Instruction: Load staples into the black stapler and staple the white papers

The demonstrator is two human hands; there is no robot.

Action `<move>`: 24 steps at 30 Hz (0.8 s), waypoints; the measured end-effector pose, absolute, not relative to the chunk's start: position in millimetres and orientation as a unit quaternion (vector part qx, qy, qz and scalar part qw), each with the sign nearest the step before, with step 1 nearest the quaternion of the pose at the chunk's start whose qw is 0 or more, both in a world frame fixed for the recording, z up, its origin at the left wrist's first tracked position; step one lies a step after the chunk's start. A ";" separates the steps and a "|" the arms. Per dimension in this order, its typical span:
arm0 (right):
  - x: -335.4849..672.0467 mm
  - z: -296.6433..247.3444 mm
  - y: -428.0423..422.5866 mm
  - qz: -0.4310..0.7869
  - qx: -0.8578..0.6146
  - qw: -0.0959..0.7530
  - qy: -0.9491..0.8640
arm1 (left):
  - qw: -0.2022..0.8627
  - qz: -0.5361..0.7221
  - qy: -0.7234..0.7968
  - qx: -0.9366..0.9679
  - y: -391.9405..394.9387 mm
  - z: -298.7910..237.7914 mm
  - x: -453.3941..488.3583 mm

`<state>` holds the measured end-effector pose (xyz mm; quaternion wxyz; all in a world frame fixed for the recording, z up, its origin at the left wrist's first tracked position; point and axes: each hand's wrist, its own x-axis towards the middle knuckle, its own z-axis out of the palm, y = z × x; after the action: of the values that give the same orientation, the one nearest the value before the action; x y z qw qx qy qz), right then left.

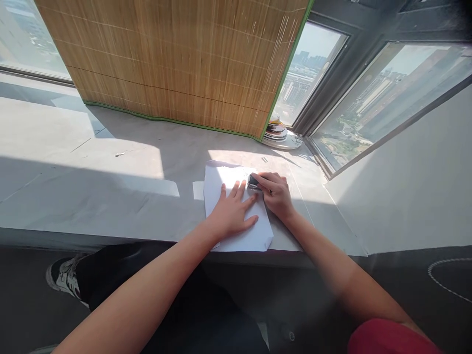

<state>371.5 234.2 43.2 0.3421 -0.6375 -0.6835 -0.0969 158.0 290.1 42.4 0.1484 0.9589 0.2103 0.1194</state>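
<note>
A white sheet of paper lies on the grey window ledge, reaching to the ledge's front edge. My left hand rests flat on the paper with its fingers spread, pressing it down. My right hand is closed around a small dark object, perhaps a stapler, held at the paper's upper right edge. Its front end touches the paper.
A bamboo blind with green edging hangs against the window behind the ledge. A stack of plates stands in the ledge's back right corner. Two small bits lie past the paper. My legs and a shoe are below the ledge.
</note>
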 end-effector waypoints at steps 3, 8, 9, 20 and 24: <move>371.1 43.9 233.9 -0.099 -0.644 0.331 -0.682 | 0.151 0.113 0.205 0.960 290.5 44.0 158.1; 366.2 49.1 230.2 -0.102 -0.675 0.265 -0.681 | 0.158 0.101 0.205 0.961 290.4 48.5 158.1; 364.6 50.8 229.2 -0.104 -0.682 0.246 -0.681 | 0.156 0.093 0.207 0.961 290.1 49.7 158.1; 355.3 52.2 230.8 -0.129 -0.688 0.197 -0.686 | 0.147 0.082 0.211 0.963 286.4 52.8 157.8; 362.7 48.1 232.4 -0.115 -0.701 0.273 -0.649 | 0.138 0.070 0.222 0.963 284.5 53.6 157.3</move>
<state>362.7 232.4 48.1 0.2732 -0.7010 -0.6487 -0.1149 157.3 284.5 53.6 0.1377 0.9627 0.2220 0.0699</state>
